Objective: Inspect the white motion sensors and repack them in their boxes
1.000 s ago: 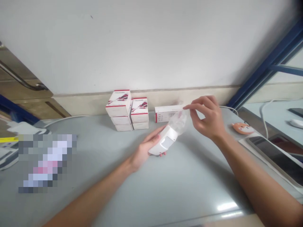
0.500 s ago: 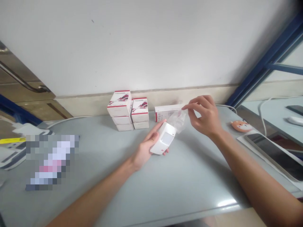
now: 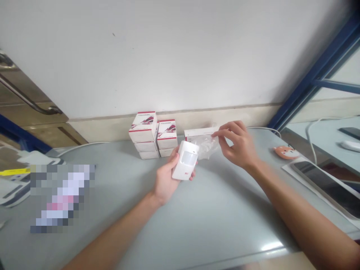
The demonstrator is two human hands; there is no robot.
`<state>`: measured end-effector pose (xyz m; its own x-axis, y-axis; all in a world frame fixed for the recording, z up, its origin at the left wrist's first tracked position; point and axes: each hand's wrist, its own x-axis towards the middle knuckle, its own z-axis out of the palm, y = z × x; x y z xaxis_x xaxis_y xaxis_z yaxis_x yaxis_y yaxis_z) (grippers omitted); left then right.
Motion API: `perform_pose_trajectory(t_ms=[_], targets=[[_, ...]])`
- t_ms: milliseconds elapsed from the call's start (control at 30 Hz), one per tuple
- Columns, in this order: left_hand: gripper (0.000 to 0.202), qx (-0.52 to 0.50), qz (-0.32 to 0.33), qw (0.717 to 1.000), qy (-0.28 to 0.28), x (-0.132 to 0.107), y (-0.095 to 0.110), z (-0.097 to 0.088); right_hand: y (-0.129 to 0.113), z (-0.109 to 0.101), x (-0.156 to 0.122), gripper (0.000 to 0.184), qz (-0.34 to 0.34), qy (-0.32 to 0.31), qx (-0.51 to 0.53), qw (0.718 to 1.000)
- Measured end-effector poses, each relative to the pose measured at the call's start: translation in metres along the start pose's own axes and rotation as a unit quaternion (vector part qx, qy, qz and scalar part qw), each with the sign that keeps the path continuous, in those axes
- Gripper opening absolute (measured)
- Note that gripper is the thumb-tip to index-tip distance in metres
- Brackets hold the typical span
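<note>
The person's left hand (image 3: pixel 164 182) reaches in from the bottom of the frame, its grip wrapped around a white device (image 3: pixel 184 170), thumb along the left edge and fingertips showing past the right one. The device is near the middle of the frame, held above the surface (image 3: pixel 180 228); it leans slightly to the right, with a pale rectangular window across its upper half and a small red mark lower down.

The right hand (image 3: pixel 239 144), right of centre, has its grip pinching a clear plastic bag (image 3: pixel 207 149) between thumb and forefinger. The crumpled bag hangs just beside the device's upper right side; whether the two touch is hard to tell, as the film is nearly transparent.

Behind the bag, a long white box (image 3: pixel 198 132) lies near the wall (image 3: pixel 180 56), partly covered by it. Left of that, two stacks of white boxes with red edges stand side by side, the left stack (image 3: pixel 143 129) taller than the right stack (image 3: pixel 167 131).

At the right of the frame, an orange animal-face item (image 3: pixel 286 152) sits near a dark-screened phone (image 3: pixel 327 185). At the lower left is a pixelated patch (image 3: pixel 62 202), with a yellow strip (image 3: pixel 14 171) beside its upper corner.
</note>
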<state>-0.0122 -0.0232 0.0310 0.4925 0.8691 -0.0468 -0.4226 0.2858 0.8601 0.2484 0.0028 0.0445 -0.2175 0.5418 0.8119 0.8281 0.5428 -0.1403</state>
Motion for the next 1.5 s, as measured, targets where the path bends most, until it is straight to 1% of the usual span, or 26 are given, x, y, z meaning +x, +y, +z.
perform_pose_trajectory(t_ms=[133, 267, 333, 400, 500, 667, 733, 800, 833, 900, 967, 1000, 1100, 1167, 1233, 1300, 1367, 1433, 1500], targets=[[0.064, 0.017, -0.036, 0.999, -0.013, -0.001, -0.004, -0.002, 0.000, 0.000, 0.002, 0.029, 0.021, 0.009, -0.012, 1.000], [0.071, 0.021, -0.053, 0.998, -0.017, -0.001, -0.008, -0.002, -0.001, 0.000, 0.004, 0.029, 0.033, 0.027, -0.030, 0.999], [0.070, 0.033, -0.057, 0.998, -0.022, 0.000, -0.008, -0.002, -0.003, -0.001, 0.004, 0.027, 0.038, 0.036, -0.040, 0.998], [0.064, 0.054, -0.062, 0.996, -0.029, 0.000, -0.008, -0.002, -0.006, -0.002, 0.005, 0.027, 0.052, 0.043, -0.047, 0.997], [0.056, 0.081, -0.064, 0.994, -0.034, -0.001, -0.007, -0.002, -0.008, -0.003, 0.006, 0.027, 0.068, 0.038, -0.037, 0.996], [0.061, 0.095, -0.057, 0.994, -0.010, -0.002, -0.005, -0.003, -0.009, -0.002, 0.006, 0.029, 0.056, 0.012, -0.015, 0.998], [0.061, 0.100, -0.049, 0.994, -0.001, -0.001, -0.005, -0.004, -0.013, -0.002, 0.005, 0.032, 0.060, 0.030, -0.016, 0.998], [0.061, 0.101, -0.038, 0.994, 0.004, -0.001, -0.006, -0.004, -0.021, -0.003, 0.005, 0.031, 0.061, 0.049, 0.005, 0.997], [0.061, 0.101, -0.031, 0.994, 0.005, -0.001, -0.007, -0.005, -0.026, -0.003, 0.005, 0.028, 0.055, 0.041, 0.031, 0.997], [0.062, 0.105, -0.017, 0.994, 0.006, 0.000, -0.009, -0.005, -0.037, -0.002, 0.004, 0.021, 0.029, -0.009, 0.101, 0.994], [0.061, 0.121, -0.001, 0.993, 0.011, 0.000, -0.010, -0.007, -0.047, 0.002, 0.001, 0.020, 0.007, -0.056, 0.159, 0.986], [0.060, 0.133, 0.007, 0.991, 0.017, 0.000, -0.011, -0.007, -0.051, 0.005, 0.000, 0.021, 0.002, -0.066, 0.178, 0.982], [0.052, 0.166, 0.025, 0.985, 0.037, 0.000, -0.011, -0.008, -0.059, 0.013, -0.005, 0.026, 0.004, -0.068, 0.210, 0.975], [0.048, 0.185, 0.033, 0.981, 0.044, 0.000, -0.011, -0.008, -0.060, 0.016, -0.008, 0.027, 0.000, -0.059, 0.215, 0.975], [0.045, 0.201, 0.044, 0.977, 0.046, 0.000, -0.012, -0.008, -0.060, 0.017, -0.009, 0.028, -0.014, -0.041, 0.200, 0.979], [0.042, 0.211, 0.054, 0.975, 0.049, -0.001, -0.013, -0.007, -0.061, 0.018, -0.010, 0.029, -0.042, -0.025, 0.179, 0.983], [0.038, 0.224, 0.064, 0.971, 0.062, -0.003, -0.016, -0.007, -0.063, 0.018, -0.012, 0.032, -0.074, -0.032, 0.169, 0.982], [0.036, 0.254, 0.079, 0.960, 0.081, -0.003, -0.019, -0.008, -0.067, 0.020, -0.015, 0.034, -0.095, -0.053, 0.172, 0.979], [0.037, 0.283, 0.095, 0.950, 0.097, -0.002, -0.022, -0.010, -0.071, 0.021, -0.018, 0.035, -0.089, -0.070, 0.184, 0.976]])
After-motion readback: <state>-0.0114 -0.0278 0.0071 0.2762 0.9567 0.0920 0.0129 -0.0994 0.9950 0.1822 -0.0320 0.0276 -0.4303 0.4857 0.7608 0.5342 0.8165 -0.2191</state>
